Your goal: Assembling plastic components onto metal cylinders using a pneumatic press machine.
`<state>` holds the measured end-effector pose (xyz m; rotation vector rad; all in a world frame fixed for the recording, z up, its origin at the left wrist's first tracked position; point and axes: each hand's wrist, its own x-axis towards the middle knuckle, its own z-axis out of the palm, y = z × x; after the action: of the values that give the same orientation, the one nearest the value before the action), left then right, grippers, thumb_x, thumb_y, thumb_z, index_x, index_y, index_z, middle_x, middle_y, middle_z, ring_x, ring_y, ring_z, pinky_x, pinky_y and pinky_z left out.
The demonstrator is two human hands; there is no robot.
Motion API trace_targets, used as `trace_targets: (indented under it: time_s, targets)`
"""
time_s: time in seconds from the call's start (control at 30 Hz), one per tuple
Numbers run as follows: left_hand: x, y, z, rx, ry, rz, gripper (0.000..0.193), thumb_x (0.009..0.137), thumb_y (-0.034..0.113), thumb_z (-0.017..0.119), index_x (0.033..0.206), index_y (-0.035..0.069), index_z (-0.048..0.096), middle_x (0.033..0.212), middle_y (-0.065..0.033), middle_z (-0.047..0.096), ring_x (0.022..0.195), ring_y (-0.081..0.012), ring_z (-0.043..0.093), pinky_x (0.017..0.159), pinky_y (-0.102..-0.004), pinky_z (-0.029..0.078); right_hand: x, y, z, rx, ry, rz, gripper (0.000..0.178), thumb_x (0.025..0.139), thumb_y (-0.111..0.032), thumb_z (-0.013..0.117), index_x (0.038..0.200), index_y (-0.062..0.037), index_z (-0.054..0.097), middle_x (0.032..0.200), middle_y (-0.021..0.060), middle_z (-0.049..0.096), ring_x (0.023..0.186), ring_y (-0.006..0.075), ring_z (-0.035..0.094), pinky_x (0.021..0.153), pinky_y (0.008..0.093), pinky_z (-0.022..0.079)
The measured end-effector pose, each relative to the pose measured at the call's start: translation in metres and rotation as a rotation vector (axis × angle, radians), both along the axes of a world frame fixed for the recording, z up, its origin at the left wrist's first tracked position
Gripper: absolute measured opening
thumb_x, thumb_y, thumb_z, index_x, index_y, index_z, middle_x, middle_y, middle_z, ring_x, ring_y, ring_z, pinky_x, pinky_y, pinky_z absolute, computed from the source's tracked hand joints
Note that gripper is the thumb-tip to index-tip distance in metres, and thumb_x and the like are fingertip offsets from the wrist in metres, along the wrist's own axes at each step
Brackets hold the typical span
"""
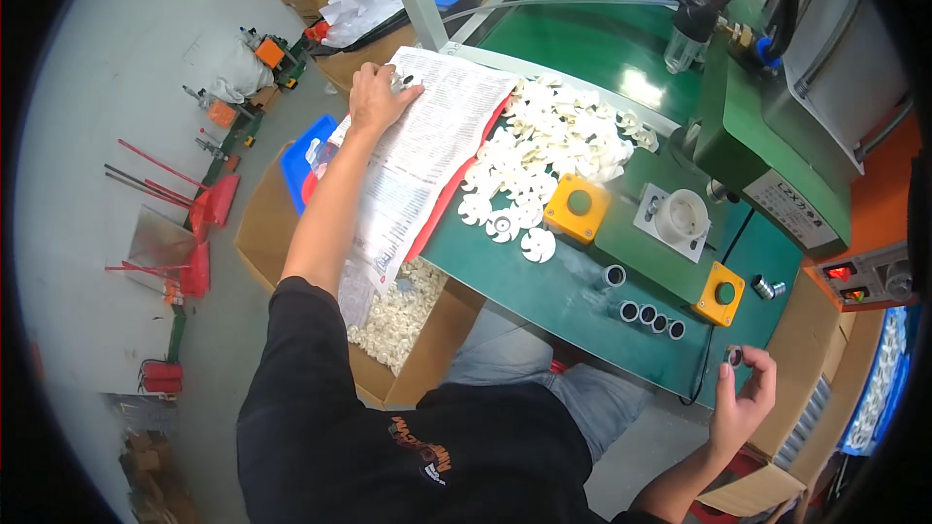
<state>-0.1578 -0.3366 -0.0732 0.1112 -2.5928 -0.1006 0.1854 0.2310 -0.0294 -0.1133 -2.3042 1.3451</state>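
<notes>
At the far left, my left hand [377, 100] rests on a printed paper sheet [413, 150], thumb spread away from the other fingers. Beside its fingertips lies a small dark ring [408, 80]; whether they touch is too small to tell. My right hand [746, 396], beyond the table's right front edge, pinches a short metal sleeve [733, 357] with a dark opening between thumb and fingers. Similar metal sleeves [652, 317] stand in a row on the green table [505, 267], with one sleeve [614, 277] slightly apart. Heaped behind them are white plastic parts [568, 126].
A green press [777, 155] overhangs a white round fixture [682, 216], between two yellow button boxes [578, 207]. Two metal pieces [769, 287] lie right. Cardboard boxes stand at both sides; the left box [427, 369] holds white bits. A cable [714, 349] hangs off the front edge.
</notes>
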Motion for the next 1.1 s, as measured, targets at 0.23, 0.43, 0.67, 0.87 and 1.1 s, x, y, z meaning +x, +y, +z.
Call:
trace_targets:
  time_s: [0.23,0.43,0.67,0.87,1.1]
  targets:
    - [-0.007,-0.012,-0.016,0.254,0.011,-0.007,0.064,0.076,0.046,0.088,0.12,0.002,0.071,0.119,-0.018,0.061,0.114,-0.0355,0.061,0.101,-0.0427,0.049,0.017,-0.001,-0.015,-0.097,-0.02,-0.029,0.028,0.082,0.007,0.069,0.108,0.0018,0.059,0.1,0.0101,0.062,0.093,0.0202,0.058,0.092,0.0325,0.046]
    - [-0.011,-0.008,-0.009,0.233,-0.026,0.043,0.063,0.075,0.048,0.087,0.115,0.003,0.071,0.117,-0.0165,0.062,0.113,-0.0352,0.061,0.099,-0.0435,0.049,0.019,-0.006,-0.023,-0.026,-0.098,0.002,0.025,0.086,0.004,0.07,0.11,0.0022,0.061,0.101,0.007,0.061,0.095,0.017,0.057,0.093,0.031,0.045]
    - [0.007,0.022,0.016,0.171,0.131,-0.073,0.056,0.078,0.044,0.086,0.112,0.002,0.071,0.114,-0.0153,0.061,0.108,-0.0336,0.062,0.095,-0.0433,0.051,0.011,-0.024,-0.036,0.306,-0.097,-0.092,0.028,0.078,0.003,0.078,0.102,0.0005,0.064,0.097,0.0144,0.066,0.091,0.0309,0.061,0.085,0.0394,0.049]
    - [0.057,0.121,0.068,0.044,-0.214,-0.738,0.027,0.087,0.017,0.07,0.111,0.004,0.074,0.109,-0.0121,0.069,0.11,-0.0317,0.063,0.095,-0.0416,0.053,0.005,-0.033,-0.06,0.446,-0.128,-0.039,0.031,0.076,-0.002,0.081,0.101,-0.0021,0.064,0.099,0.0139,0.066,0.095,0.0339,0.06,0.086,0.0416,0.045]
    - [0.065,0.154,0.055,-0.114,-0.491,-0.622,0.031,0.087,0.01,0.064,0.117,0.007,0.073,0.119,-0.0118,0.067,0.119,-0.0318,0.059,0.101,-0.042,0.05,-0.003,-0.041,-0.059,0.579,-0.034,-0.014,0.036,0.076,-0.004,0.081,0.107,-0.0033,0.065,0.108,0.0126,0.065,0.103,0.0329,0.06,0.093,0.0436,0.043]
